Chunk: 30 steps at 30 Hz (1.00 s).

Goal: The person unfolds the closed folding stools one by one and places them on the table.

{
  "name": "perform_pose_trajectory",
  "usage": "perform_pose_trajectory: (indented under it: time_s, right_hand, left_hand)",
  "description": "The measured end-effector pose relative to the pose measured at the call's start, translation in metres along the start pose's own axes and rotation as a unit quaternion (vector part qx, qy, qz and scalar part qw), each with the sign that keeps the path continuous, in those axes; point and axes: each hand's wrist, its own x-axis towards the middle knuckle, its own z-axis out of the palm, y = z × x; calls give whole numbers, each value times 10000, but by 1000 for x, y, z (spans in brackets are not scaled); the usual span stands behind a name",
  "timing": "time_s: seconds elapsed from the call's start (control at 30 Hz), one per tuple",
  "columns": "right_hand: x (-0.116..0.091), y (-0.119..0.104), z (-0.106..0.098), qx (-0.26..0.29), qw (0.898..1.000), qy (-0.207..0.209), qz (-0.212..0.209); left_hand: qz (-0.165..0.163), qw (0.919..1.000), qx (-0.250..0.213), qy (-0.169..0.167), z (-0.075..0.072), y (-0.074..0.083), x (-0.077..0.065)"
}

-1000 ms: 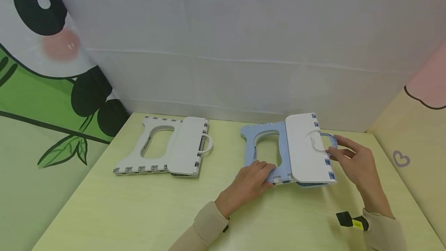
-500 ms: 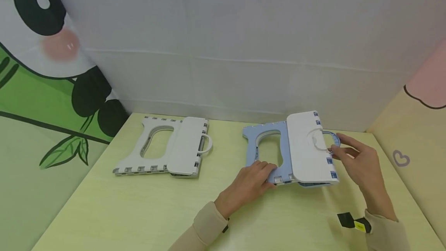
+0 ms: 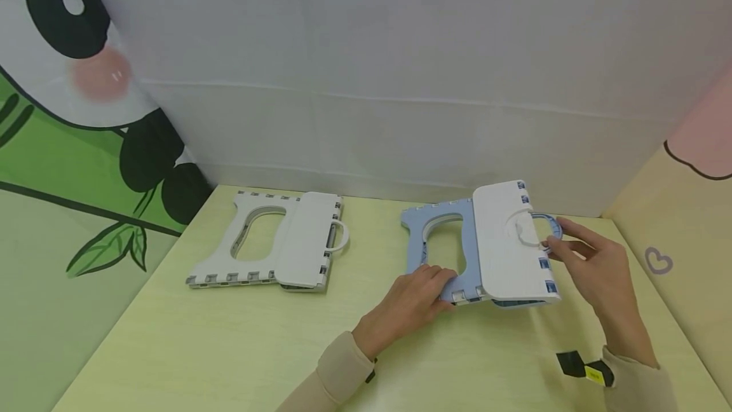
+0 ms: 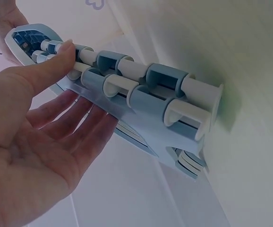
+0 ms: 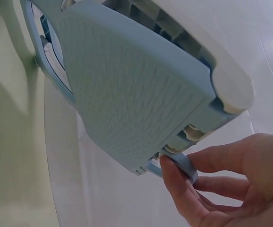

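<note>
A blue-and-white folding stool (image 3: 509, 253), folded flat, is tilted with its right side raised above the table. On its near side my left hand (image 3: 403, 302) grips the blue leg frame; the left wrist view shows the thumb over the hinged edge (image 4: 132, 71) and the fingers beneath. My right hand (image 3: 603, 272) pinches the blue carry handle (image 3: 557, 227) between thumb and fingers at the stool's right edge. The textured blue panel (image 5: 122, 80) of the stool faces the right wrist camera. A white ring sits on the white panel beside that handle.
A second folding stool (image 3: 305, 240), all white and folded flat, lies at the left with its ring handle pointing right. The pale yellow table (image 3: 240, 348) meets a white cloth wall (image 3: 366, 145) at the back. Cartoon-printed walls rise on both sides.
The blue-and-white stool has shifted slightly to the right, its right edge a little higher. My right hand has moved right with the handle; the left hand has barely moved.
</note>
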Motion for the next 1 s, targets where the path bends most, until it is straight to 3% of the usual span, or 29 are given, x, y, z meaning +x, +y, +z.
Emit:
perform_pose_trajectory:
  time_s: [0.73,1.0]
  right_hand:
    - [-7,-11,-3,228,9994,206,183]
    - [-8,-12,-2,650,9974,305,71]
  left_hand:
    - [151,9998,-127,-35,0,1,1]
    - [145,9998,-74,-74,0,2,1]
